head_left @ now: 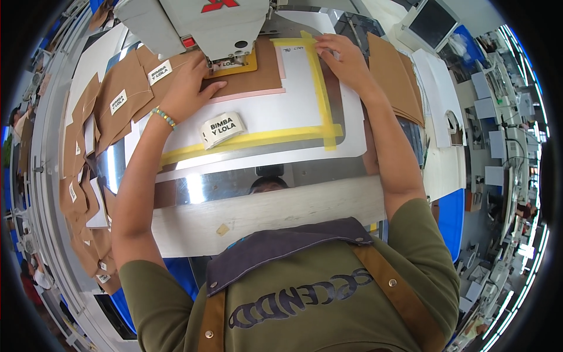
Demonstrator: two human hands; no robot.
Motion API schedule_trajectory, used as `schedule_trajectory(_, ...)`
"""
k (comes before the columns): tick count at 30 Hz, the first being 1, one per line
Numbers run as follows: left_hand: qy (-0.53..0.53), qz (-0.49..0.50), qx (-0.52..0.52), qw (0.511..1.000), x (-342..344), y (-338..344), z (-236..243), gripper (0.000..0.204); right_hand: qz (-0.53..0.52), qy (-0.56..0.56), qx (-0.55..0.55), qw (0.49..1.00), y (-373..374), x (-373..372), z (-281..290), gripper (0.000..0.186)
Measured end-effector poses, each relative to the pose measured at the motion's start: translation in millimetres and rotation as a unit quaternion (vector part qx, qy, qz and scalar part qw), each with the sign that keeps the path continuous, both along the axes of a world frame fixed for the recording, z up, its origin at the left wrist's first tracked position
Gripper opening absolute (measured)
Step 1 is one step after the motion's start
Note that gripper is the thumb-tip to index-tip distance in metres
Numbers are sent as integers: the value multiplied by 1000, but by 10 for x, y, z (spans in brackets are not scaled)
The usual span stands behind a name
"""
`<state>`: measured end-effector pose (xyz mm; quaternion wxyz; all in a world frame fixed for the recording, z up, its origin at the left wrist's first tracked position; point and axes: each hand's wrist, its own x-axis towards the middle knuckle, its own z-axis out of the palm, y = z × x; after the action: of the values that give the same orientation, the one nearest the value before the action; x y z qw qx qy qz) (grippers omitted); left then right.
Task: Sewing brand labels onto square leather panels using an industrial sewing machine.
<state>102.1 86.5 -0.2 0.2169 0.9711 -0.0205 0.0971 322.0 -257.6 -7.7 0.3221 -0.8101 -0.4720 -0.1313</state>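
Observation:
My left hand (186, 88) lies on a brown panel (268, 73) beside a sewing machine head (199, 23), its thumb spread away from the fingers and nothing held. Beneath the machine's foot is a yellow frame (243, 66) around a white label (230, 63) with dark print. My right hand (342, 58) rests its fingertips near the upper right corner of a white template (305, 105) edged with yellow tape (325, 94), fingers apart. Pink strips (252, 94) border the panel. A small stack of printed white labels (223, 130) sits on the template, nearer to me.
Brown pieces with white labels (126, 97) overlap in piles down the left side. More brown panels (394, 76) are stacked on the right. A monitor (433, 24) stands at the far right. A pale table edge (270, 214) runs in front of me.

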Motion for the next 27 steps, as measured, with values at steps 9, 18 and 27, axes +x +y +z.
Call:
schedule_trajectory(9,-43,-59,-17,997,-343,553,-59,72,138,-28,-99,985,443,-716,126,30)
schedule_trajectory(18,-136,-24,76,988,-291,488,-116,36,116,-98,-196,969,474,-890,245,43)
schedule_trajectory(27,-236,-93,240,937,-310,-126,-102,20,71,-205,-307,927,376,-1078,415,9)
